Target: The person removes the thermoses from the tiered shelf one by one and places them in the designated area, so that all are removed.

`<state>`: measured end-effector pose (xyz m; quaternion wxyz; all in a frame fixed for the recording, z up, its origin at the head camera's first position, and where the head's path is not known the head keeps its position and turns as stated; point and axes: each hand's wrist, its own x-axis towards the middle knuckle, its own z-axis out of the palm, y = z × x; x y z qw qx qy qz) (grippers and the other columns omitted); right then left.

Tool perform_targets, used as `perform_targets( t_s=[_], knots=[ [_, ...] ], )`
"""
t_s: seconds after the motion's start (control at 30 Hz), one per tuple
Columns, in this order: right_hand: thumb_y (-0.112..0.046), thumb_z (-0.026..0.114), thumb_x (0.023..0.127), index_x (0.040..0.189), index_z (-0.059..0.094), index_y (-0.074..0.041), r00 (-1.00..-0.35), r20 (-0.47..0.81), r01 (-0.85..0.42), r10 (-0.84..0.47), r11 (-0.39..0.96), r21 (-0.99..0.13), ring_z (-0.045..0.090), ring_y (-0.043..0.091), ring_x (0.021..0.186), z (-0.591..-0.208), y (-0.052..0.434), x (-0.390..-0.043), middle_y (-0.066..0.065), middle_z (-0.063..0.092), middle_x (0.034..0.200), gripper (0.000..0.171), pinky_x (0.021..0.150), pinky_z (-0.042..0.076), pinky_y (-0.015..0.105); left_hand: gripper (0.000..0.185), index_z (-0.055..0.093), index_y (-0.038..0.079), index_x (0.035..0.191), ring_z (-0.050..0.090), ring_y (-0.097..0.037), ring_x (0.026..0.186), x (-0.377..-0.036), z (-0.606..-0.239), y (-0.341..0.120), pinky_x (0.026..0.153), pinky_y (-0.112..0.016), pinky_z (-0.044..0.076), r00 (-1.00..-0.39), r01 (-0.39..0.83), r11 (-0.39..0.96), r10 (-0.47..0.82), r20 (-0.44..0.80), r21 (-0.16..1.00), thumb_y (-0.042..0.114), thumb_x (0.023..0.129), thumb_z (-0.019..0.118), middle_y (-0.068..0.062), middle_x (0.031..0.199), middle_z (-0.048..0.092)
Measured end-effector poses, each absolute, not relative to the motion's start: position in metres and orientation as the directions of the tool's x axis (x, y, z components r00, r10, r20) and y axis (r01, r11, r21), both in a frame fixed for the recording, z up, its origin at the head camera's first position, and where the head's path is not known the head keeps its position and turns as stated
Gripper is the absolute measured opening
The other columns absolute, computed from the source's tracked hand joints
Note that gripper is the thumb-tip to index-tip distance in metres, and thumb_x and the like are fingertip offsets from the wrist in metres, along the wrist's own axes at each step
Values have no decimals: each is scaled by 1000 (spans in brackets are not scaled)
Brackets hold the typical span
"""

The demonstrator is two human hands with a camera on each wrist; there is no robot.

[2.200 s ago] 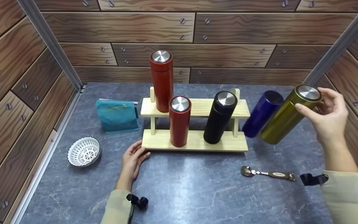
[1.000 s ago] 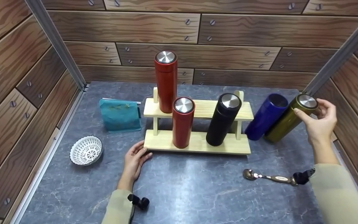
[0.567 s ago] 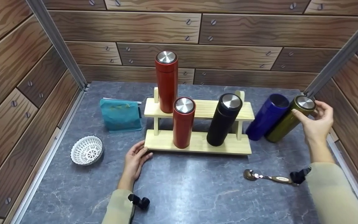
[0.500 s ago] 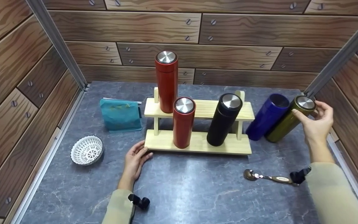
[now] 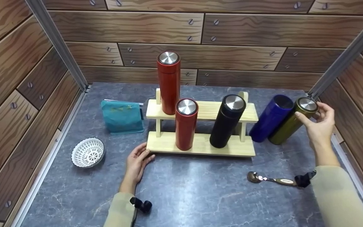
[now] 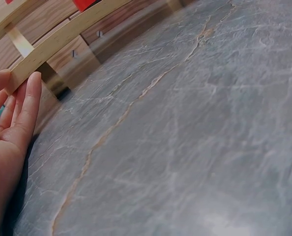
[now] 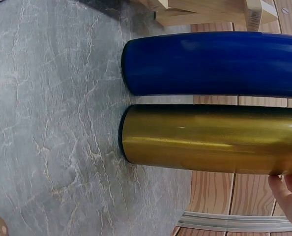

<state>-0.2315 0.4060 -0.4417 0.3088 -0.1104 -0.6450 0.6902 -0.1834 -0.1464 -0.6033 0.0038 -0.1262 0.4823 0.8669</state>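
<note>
My right hand (image 5: 321, 126) grips a gold-green thermos (image 5: 290, 124) near its silver-topped lid. The thermos stands on the table beside a blue thermos (image 5: 271, 118); a narrow gap separates them in the right wrist view. At the front left corner of a two-tier wooden rack (image 5: 200, 153), my left hand (image 5: 135, 164) pinches the lower board, thumb above and fingers beneath, as the left wrist view shows. One red thermos (image 5: 169, 85) stands on the upper shelf. On the lower shelf are another red thermos (image 5: 185, 129) and a black thermos (image 5: 225, 124).
A teal pouch (image 5: 123, 116) stands left of the rack. In front of it sits a white openwork bowl (image 5: 88, 153). An ice cream scoop (image 5: 271, 180) lies at the front right, its handle end hidden by the wrist camera. Wood-patterned walls (image 5: 156, 26) enclose the table.
The gold-green thermos has come down and a little left, held by my right hand, onto the table beside the blue one. My left hand keeps its hold on the rack.
</note>
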Motion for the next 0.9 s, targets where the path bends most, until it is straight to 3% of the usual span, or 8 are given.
perform_targets(
  t_s=[0.17,0.4,0.73,0.9],
  knots=[
    [13,75,68,125,51,-9,-799,246,-261,549,52,-964,54,14,94,-441,409,-224,4,57,118,66,73,49,14,49,50,-2,127,59,-28,99,-184,-603,-146,86,-43,53,-972,-116,-528,-112,-204,842,5,83,69,-19,117,51],
    [15,70,72,120,54,-6,-779,307,-335,546,50,-941,61,14,84,-440,416,-207,5,62,102,54,72,52,12,47,49,-3,127,59,-28,99,-181,-605,-147,86,-43,53,-974,-107,-539,-113,-198,836,3,84,67,-19,117,52],
    [14,67,76,116,57,-4,-789,303,-353,534,10,-936,63,12,74,-432,409,-187,8,64,95,45,63,54,14,50,50,-2,128,59,-27,98,-183,-605,-147,86,-43,53,-975,-100,-529,-118,-189,843,6,83,70,-18,116,52],
    [14,64,79,114,57,2,-796,363,-397,484,35,-917,63,14,71,-426,398,-177,12,64,92,38,59,55,16,46,52,-1,126,59,-28,99,-182,-605,-147,87,-43,53,-972,-109,-531,-122,-203,840,4,84,68,-19,117,52]
  ],
)
